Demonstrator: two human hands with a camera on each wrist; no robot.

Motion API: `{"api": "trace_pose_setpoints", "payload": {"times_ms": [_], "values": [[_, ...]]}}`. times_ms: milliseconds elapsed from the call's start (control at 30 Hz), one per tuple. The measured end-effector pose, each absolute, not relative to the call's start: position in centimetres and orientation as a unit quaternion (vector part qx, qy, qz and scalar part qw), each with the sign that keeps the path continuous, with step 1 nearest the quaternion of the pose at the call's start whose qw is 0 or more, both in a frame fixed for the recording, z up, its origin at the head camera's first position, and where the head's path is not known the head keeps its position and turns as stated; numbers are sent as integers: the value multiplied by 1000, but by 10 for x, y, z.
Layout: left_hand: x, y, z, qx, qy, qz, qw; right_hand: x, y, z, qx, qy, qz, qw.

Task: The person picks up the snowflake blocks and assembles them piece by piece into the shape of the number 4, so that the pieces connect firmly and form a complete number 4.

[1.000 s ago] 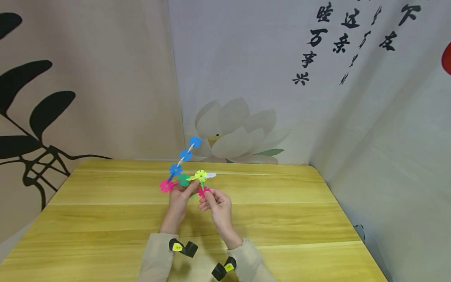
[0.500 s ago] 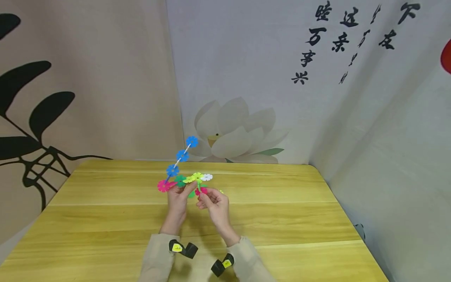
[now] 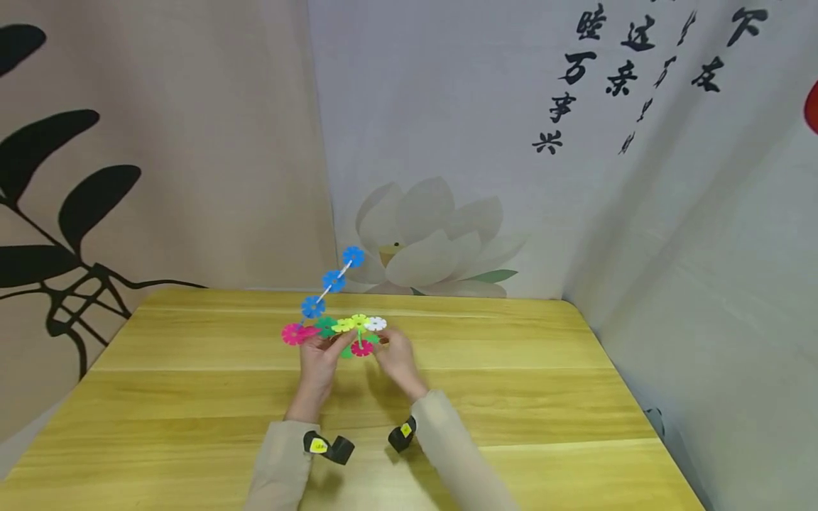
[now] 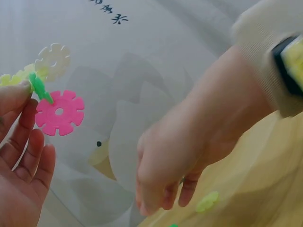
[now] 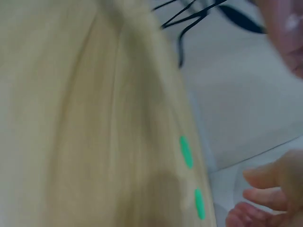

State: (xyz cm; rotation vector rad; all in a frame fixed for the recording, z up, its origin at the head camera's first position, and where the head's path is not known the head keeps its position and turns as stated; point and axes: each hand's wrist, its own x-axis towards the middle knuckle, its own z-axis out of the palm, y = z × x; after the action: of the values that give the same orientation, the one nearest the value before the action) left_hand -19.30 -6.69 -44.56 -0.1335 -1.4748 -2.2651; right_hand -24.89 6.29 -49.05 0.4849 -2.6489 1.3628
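Note:
A chain of interlocking plastic flower discs is up in the air, held by my left hand [image 3: 317, 365] with thumb and fingers near its yellow discs [image 3: 344, 325]. Three blue discs [image 3: 334, 281] slant up from its pink left end. At the other end are a white disc [image 4: 53, 62], a green disc [image 4: 40, 88] seen edge-on and a pink disc [image 4: 60, 113]. My right hand [image 3: 399, 360] is apart from the chain, just right of the pink disc. Its fingers [image 4: 188, 188] hang loosely bent over the table, with nothing visible in them.
Loose green discs [image 5: 186, 152] lie on the wooden table [image 3: 511, 404]. A yellow-green disc [image 4: 207, 202] lies beyond my right hand. Behind the table's far edge hangs a printed cloth [image 3: 441, 142].
My right hand has let go of the pink disc and moved forward, away from the chain. My left hand still holds the chain almost in the same place.

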Motion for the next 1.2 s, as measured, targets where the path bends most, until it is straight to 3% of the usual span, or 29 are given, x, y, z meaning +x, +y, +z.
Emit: {"api": "trace_pose_setpoints", "payload": {"times_ms": [167,300,467,733,967,1033,1067,1200], "values": [[-192,-68,-444,-68,-537,-812,221,-266,53,-491,203,-945,243,87],[-192,-67,-444,-76,-543,-804,231,-271,48,-491,199,-969,130,68],[-191,-67,-445,-77,-545,-802,232,-272,43,-493,142,-973,184,11],[-191,-68,-444,-89,-538,-805,233,-272,45,-494,140,-971,195,-6],[-190,-66,-441,-84,-547,-799,233,-284,48,-493,74,-965,232,-93],[-189,-65,-441,-85,-549,-797,238,-286,52,-499,119,-968,217,-49],[-189,-65,-441,-86,-549,-796,240,-297,55,-516,160,-958,237,-2],[-189,-65,-442,-90,-551,-792,246,-299,65,-527,236,-920,306,69]]}}
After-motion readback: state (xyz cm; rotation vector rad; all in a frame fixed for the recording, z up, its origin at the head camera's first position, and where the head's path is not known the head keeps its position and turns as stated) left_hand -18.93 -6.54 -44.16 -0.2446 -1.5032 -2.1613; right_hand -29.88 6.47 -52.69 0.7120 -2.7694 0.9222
